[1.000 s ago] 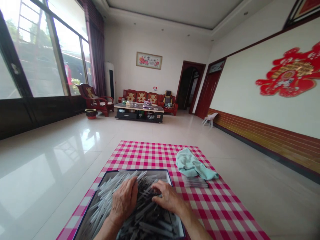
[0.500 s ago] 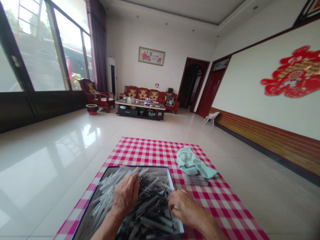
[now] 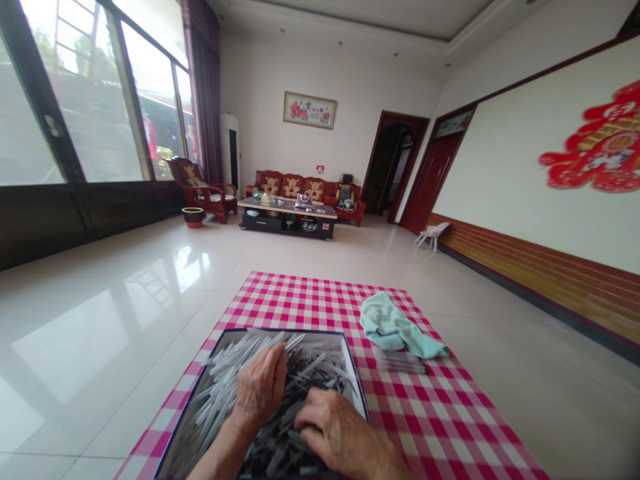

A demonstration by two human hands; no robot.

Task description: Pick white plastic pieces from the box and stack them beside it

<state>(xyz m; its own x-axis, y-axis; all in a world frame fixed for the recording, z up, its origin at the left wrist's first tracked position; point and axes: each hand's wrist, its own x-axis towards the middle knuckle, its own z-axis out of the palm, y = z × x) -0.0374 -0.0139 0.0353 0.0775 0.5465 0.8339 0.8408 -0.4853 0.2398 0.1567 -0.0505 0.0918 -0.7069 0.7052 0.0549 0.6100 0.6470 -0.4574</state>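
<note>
A checked cloth (image 3: 445, 413) is topped by an open box (image 3: 353, 377), filled with clear tubes (image 3: 225, 373) and dark pieces (image 3: 285, 433).
The near left part of the cloth is taken up by the box, edged in dark blue; its left side is heaped with the clear tubes, its middle and right with the dark pieces. Right of the box, a crumpled towel (image 3: 400, 325) is laid. The right hand (image 3: 343, 427) is lowered onto the dark pieces, its fingers curled; whether anything is gripped cannot be told. The left hand (image 3: 263, 385) is closed on clear tubes, ends poked out past its fingers; how many are held cannot be told. A small row of tubes (image 3: 400, 361) is set just beside the towel's near edge.
</note>
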